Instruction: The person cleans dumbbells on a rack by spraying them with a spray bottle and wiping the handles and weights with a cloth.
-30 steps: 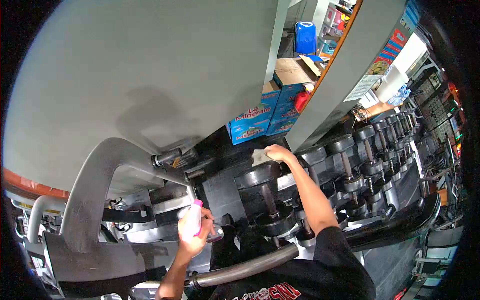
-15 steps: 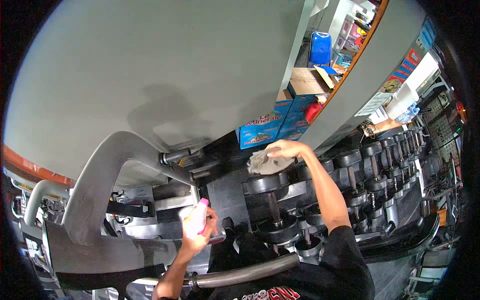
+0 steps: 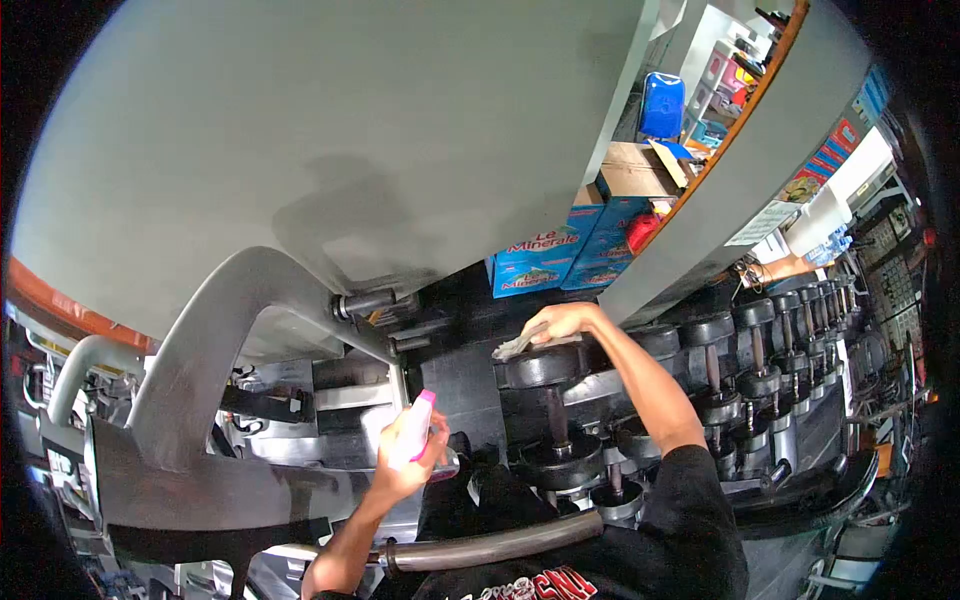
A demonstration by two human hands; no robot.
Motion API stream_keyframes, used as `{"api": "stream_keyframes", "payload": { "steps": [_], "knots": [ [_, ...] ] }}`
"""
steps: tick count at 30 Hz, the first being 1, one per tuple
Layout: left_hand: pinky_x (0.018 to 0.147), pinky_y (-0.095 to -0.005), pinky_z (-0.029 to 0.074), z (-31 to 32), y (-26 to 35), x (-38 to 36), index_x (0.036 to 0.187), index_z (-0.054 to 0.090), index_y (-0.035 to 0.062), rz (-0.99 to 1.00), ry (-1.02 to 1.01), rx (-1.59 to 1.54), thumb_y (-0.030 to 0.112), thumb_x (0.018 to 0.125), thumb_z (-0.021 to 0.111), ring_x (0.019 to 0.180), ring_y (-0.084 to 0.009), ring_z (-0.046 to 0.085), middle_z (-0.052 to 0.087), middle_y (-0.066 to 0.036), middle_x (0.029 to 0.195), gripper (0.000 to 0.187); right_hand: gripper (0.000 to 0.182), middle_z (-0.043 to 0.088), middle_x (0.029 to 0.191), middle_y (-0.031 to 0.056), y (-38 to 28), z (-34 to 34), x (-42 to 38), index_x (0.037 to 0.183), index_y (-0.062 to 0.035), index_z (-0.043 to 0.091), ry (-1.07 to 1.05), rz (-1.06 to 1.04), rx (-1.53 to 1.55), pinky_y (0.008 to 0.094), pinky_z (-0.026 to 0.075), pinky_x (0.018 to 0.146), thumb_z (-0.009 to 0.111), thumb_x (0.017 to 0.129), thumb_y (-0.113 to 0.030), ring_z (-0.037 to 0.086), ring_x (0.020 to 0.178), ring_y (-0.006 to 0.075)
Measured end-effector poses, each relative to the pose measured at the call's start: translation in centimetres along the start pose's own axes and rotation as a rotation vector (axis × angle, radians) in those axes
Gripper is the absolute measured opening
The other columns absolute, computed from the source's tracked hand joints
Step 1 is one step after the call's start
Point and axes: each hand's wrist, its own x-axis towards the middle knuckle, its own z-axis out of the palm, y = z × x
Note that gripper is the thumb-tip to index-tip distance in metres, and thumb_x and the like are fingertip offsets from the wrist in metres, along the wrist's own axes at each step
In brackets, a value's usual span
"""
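Observation:
My left hand (image 3: pixel 400 475) is closed round a spray bottle with a pink and white top (image 3: pixel 422 412), held low in front of me. Part of the bottle is hidden by my fingers, and glare washes out its upper side. My right hand (image 3: pixel 565 321) reaches forward and grips a grey cloth (image 3: pixel 517 345). The cloth lies against the upper end of a large black dumbbell (image 3: pixel 548 372), whose other end rests on the rack.
A row of black dumbbells (image 3: pixel 712 365) runs to the right. On the left stands a grey machine frame (image 3: pixel 215 340), and a metal bar (image 3: pixel 500 540) crosses before my body. Blue water cartons (image 3: pixel 540 262) are stacked by a grey wall (image 3: pixel 330 120).
My right hand has lowered the cloth onto the dumbbell's end; the cloth now looks flatter. The spray bottle stays in my left hand. The whole view has shifted slightly.

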Motion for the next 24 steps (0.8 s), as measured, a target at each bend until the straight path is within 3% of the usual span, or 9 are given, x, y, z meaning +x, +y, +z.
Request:
{"api": "stream_keyframes", "payload": {
  "steps": [1, 5, 8, 9, 11, 14, 15, 20, 24],
  "knots": [
    [0.052, -0.0251, 0.050, -0.1, 0.1, 0.0, 0.102, 0.055, -0.0023, -0.001, 0.016, -0.019, -0.004, 0.086, 0.059, 0.061, -0.0117, 0.060, 0.060, -0.008, 0.084, 0.017, 0.033, 0.065, 0.112, 0.0071, 0.3, -0.6, -0.9, 0.118, -0.0040, 0.061, -0.008, -0.057, 0.107, 0.0322, 0.043, 0.092, 0.060, 0.091, -0.023, 0.055, 0.105, 0.0168],
    [0.052, -0.0251, 0.050, -0.5, -0.1, 0.0, 0.102, 0.055, -0.0020, 0.003, 0.011, 0.042, -0.004, 0.086, 0.060, 0.060, -0.0116, 0.060, 0.061, -0.008, 0.084, 0.017, 0.042, 0.065, 0.113, 0.0081, 2.7, -2.4, -1.6, 0.121, -0.0061, 0.061, 0.096, 0.057, 0.345, 0.0321, 0.042, 0.093, 0.061, 0.089, -0.033, 0.057, 0.105, 0.0195],
    [0.051, -0.0252, 0.050, -0.5, -0.4, 0.2, 0.101, 0.055, -0.0019, 0.007, 0.008, 0.013, -0.004, 0.086, 0.060, 0.059, -0.0112, 0.060, 0.061, -0.007, 0.083, 0.017, 0.039, 0.068, 0.110, 0.0099, 5.5, -2.1, 2.0, 0.112, -0.0109, 0.067, 0.174, 0.209, -0.346, 0.0357, 0.049, 0.083, 0.061, 0.083, -0.037, 0.063, 0.095, 0.0217],
    [0.051, -0.0249, 0.050, -0.3, -0.5, 0.2, 0.101, 0.055, -0.0018, 0.004, 0.022, 0.000, -0.004, 0.085, 0.060, 0.059, -0.0109, 0.060, 0.061, -0.007, 0.083, 0.017, 0.037, 0.069, 0.105, 0.0094, 6.1, -1.1, 3.7, 0.109, -0.0120, 0.068, 0.114, 0.365, -0.330, 0.0376, 0.050, 0.078, 0.060, 0.080, -0.034, 0.064, 0.089, 0.0222],
    [0.051, -0.0247, 0.050, -0.4, -0.8, 0.2, 0.101, 0.056, -0.0016, 0.002, 0.034, -0.005, -0.004, 0.085, 0.060, 0.058, -0.0106, 0.060, 0.061, -0.007, 0.082, 0.017, 0.038, 0.068, 0.107, 0.0089, 4.3, 0.3, 5.7, 0.111, -0.0124, 0.067, -0.075, 0.425, -0.292, 0.0387, 0.050, 0.078, 0.061, 0.078, -0.031, 0.063, 0.091, 0.0219],
    [0.052, -0.0247, 0.050, -0.3, -1.1, 0.2, 0.102, 0.056, -0.0015, 0.006, 0.025, 0.042, -0.005, 0.085, 0.059, 0.058, -0.0107, 0.059, 0.061, -0.007, 0.081, 0.018, 0.042, 0.064, 0.114, 0.0065, 2.1, 0.2, 7.9, 0.122, -0.0149, 0.062, -0.244, 0.195, -0.297, 0.0393, 0.048, 0.083, 0.061, 0.085, -0.035, 0.059, 0.101, 0.0213],
    [0.052, -0.0249, 0.049, -0.2, -0.9, 0.2, 0.102, 0.056, -0.0016, 0.004, 0.037, 0.028, -0.005, 0.085, 0.059, 0.058, -0.0109, 0.059, 0.061, -0.007, 0.081, 0.018, 0.041, 0.065, 0.113, 0.0052, 0.6, 0.5, 7.4, 0.124, -0.0159, 0.060, -0.177, 0.180, -0.198, 0.0380, 0.047, 0.087, 0.061, 0.087, -0.033, 0.059, 0.102, 0.0210],
    [0.051, -0.0255, 0.049, -0.5, -1.5, 0.0, 0.102, 0.056, -0.0018, 0.002, 0.026, 0.066, -0.005, 0.085, 0.060, 0.059, -0.0114, 0.059, 0.060, -0.007, 0.081, 0.018, 0.039, 0.065, 0.113, 0.0055, -5.3, 0.4, 4.2, 0.125, -0.0069, 0.058, -0.272, -0.076, -0.022, 0.0311, 0.045, 0.088, 0.063, 0.089, -0.021, 0.057, 0.101, 0.0157],
    [0.051, -0.0251, 0.049, -0.6, -1.7, -0.1, 0.101, 0.054, -0.0019, 0.019, 0.020, 0.088, -0.004, 0.086, 0.059, 0.057, -0.0117, 0.060, 0.060, -0.007, 0.081, 0.015, 0.047, 0.062, 0.117, 0.0067, -6.8, -2.5, -1.3, 0.125, -0.0008, 0.055, -0.309, -0.130, 0.063, 0.0291, 0.043, 0.093, 0.066, 0.087, -0.026, 0.054, 0.106, 0.0150]
  ]
}}
